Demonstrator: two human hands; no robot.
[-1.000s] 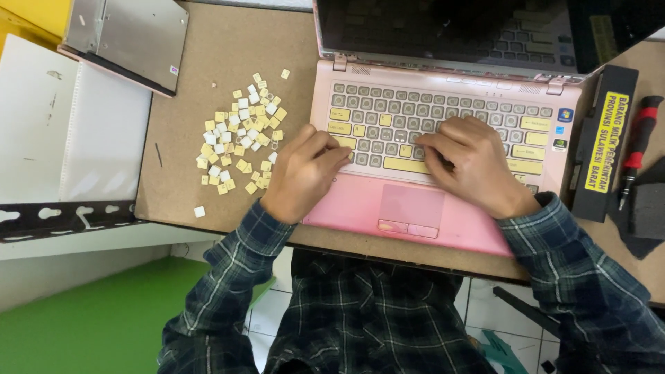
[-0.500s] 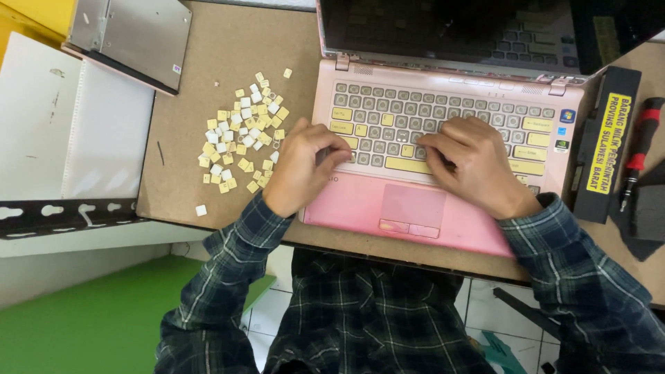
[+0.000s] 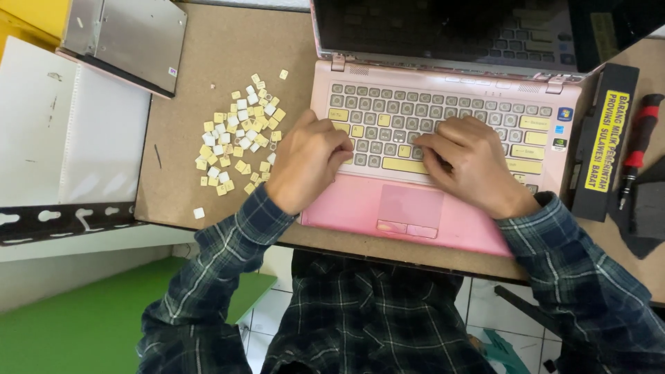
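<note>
A pink laptop (image 3: pixel 346 208) lies open on a brown board desk (image 3: pixel 215 48), its dark screen (image 3: pixel 443 28) at the top. On its keyboard (image 3: pixel 415 111) grey key sockets mix with yellowish keycaps. My left hand (image 3: pixel 305 166) rests at the keyboard's left end with its fingers curled under, fingertips hidden. My right hand (image 3: pixel 474 163) is over the lower middle keys, fingers bent down onto the row by the yellow space bar. A loose pile of several yellowish and white keycaps (image 3: pixel 235 138) lies on the desk just left of my left hand.
A grey metal panel (image 3: pixel 125 38) sits at the back left. A white sheet (image 3: pixel 69 138) and a black perforated strip (image 3: pixel 62 221) lie left of the desk. A black battery pack with a yellow label (image 3: pixel 603 138) and a red-handled screwdriver (image 3: pixel 641 138) are right of the laptop.
Both hands stay on the keyboard with only slight finger movement. The view has shifted a little.
</note>
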